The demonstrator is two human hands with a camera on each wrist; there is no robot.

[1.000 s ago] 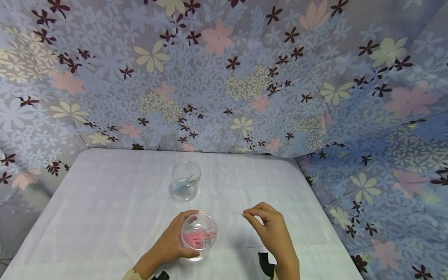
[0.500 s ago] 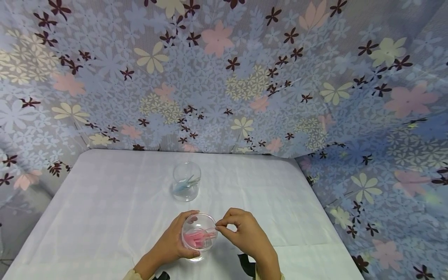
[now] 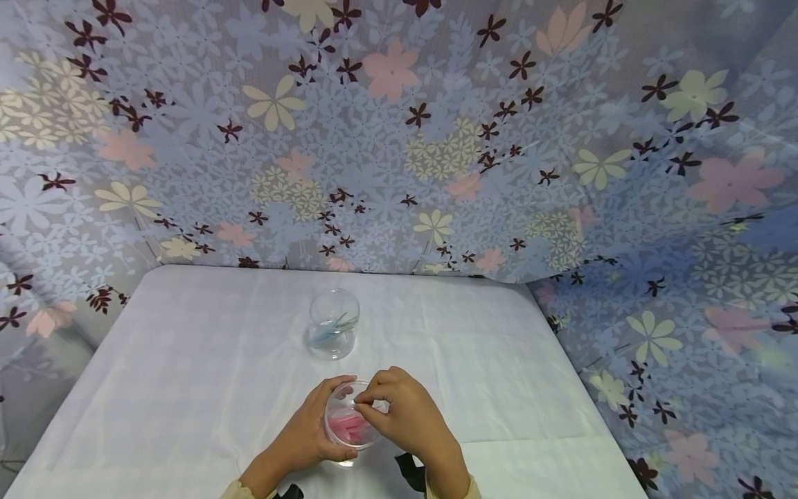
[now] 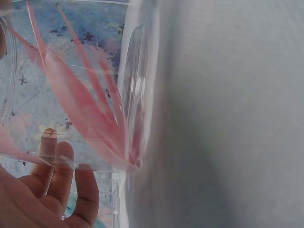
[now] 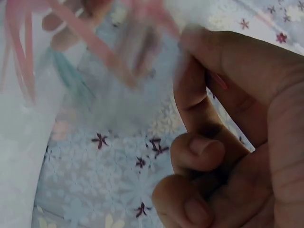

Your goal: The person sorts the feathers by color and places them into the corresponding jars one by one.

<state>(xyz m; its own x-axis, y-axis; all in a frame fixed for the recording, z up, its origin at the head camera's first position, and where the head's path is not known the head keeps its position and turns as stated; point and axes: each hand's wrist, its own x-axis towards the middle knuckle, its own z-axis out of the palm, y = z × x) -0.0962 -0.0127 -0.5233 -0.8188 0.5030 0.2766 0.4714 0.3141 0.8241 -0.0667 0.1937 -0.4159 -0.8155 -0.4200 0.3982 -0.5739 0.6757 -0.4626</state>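
Observation:
My left hand (image 3: 307, 431) grips a clear cup (image 3: 346, 463) by its side near the front of the table, the cup's mouth tilted toward me. Inside lie several pink feathers (image 4: 80, 102), quills toward the mouth. My right hand (image 3: 408, 416) is over that mouth, thumb and forefinger pinching a thin pink feather (image 5: 219, 80) by its quill. Most of this feather is hidden or blurred. In the right wrist view the other fingers of the right hand (image 5: 237, 109) are curled loosely.
A second clear cup (image 3: 334, 303) stands behind the first, holding teal feathers (image 3: 325, 334). Both are on a white-covered table (image 3: 206, 346). Flowered cloth (image 3: 386, 159) hangs along its back and right sides.
My right hand has moved left with the pinched feather, from beside the cup to over its mouth. The left hand and the cup stay where they were.

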